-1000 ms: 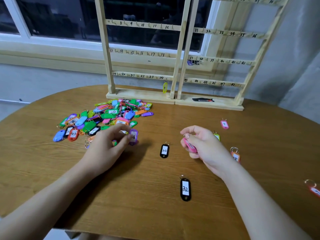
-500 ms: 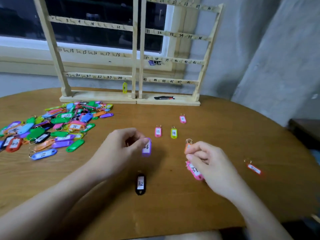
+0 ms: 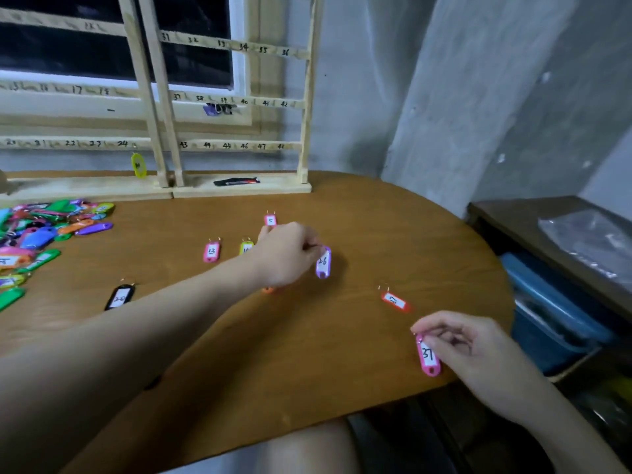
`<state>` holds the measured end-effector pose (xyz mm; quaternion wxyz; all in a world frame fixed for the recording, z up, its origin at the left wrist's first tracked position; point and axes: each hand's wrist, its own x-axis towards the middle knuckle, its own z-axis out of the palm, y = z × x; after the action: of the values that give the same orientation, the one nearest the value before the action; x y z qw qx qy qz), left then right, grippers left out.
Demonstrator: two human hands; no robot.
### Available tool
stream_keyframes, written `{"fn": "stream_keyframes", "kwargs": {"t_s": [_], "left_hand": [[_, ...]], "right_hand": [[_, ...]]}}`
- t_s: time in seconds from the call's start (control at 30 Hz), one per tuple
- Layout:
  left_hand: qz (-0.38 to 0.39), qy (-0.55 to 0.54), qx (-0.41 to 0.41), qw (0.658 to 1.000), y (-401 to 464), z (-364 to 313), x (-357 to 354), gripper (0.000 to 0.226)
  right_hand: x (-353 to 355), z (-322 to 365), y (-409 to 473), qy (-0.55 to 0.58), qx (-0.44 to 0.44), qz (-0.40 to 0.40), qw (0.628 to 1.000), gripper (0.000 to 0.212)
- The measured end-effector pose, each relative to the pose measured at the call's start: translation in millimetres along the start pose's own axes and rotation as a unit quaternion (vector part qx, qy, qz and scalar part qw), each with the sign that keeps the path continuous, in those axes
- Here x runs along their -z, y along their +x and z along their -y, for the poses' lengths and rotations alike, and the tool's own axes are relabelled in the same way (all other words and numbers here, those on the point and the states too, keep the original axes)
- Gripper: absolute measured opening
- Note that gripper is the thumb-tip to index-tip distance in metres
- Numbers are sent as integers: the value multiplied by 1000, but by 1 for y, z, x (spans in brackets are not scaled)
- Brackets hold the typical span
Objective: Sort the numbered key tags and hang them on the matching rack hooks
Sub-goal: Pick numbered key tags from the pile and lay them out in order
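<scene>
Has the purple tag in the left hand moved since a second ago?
Yes. The left hand has carried the purple tag rightward, away from the pile of tags; it is now past the pink 13 tag.

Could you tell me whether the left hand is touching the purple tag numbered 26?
Touching. The head view shows the left hand pinching the top end of the purple tag, which hangs from its fingertips.

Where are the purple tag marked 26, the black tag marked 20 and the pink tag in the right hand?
purple tag 26 (image 3: 323, 262): head view, on its white label.
black tag 20 (image 3: 119, 297): head view, on its label.
pink tag (image 3: 427, 355): head view, on its label, below the pinching fingers.
</scene>
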<state>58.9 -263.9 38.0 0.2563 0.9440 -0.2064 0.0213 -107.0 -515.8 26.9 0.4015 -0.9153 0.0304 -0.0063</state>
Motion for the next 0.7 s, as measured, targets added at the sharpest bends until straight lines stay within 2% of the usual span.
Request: {"fn": "stream_keyframes", "kwargs": {"t_s": [0.23, 0.47, 0.57, 0.7], "left_hand": [[39, 126, -14, 991, 23, 2, -20, 29], [49, 305, -76, 948, 25, 5, -14, 30], [25, 310, -88, 946, 24, 8, -8, 30], [-41, 244, -87, 965, 16, 19, 9, 29]], "right_hand": [[13, -17, 12, 8, 22, -5, 1000, 25], [11, -16, 39, 21, 52, -9, 998, 22], [4, -15, 52, 3, 67, -21, 998, 19], [-4, -17, 63, -17, 87, -32, 996, 13]]}}
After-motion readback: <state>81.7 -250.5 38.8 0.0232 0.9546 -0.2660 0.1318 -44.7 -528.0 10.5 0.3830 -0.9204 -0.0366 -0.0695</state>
